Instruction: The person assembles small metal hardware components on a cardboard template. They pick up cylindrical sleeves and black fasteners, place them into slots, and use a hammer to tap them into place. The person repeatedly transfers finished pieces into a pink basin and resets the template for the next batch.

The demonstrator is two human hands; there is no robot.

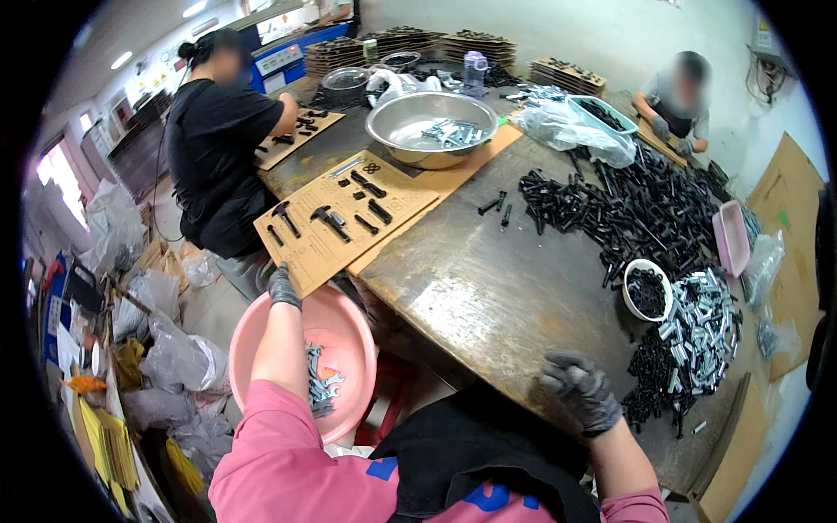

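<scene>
blue printing marks the pink shirt [277, 449]; fine lines cover the flat brown panel [353, 250], which bears black hardware [380, 211] and overhangs the table's left end. the gloved left hand [283, 288] grips its near corner above a smooth pink basin [350, 318]. the gloved right hand [584, 394] curls loosely at the scuffed, shiny table [462, 270]; whether it holds anything, i can't tell. black bolts [645, 205] heap beyond.

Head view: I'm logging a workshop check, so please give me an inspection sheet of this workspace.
Surface: scuffed dark tabletop.
Job's things: brown board carrying black hardware overhangs the tabletop's edge; pink basin holds silver wrench-like pieces.
Clutter: heaped black bolts and silver cylinders; plastic bags at left.
Hands: gloved left hand grips the board's corner; gloved right hand, fingers partly bent, shows nothing held.
Cables: dark cables beside the wall box.
Surroundings: one co-worker at left, another at far right.
</scene>
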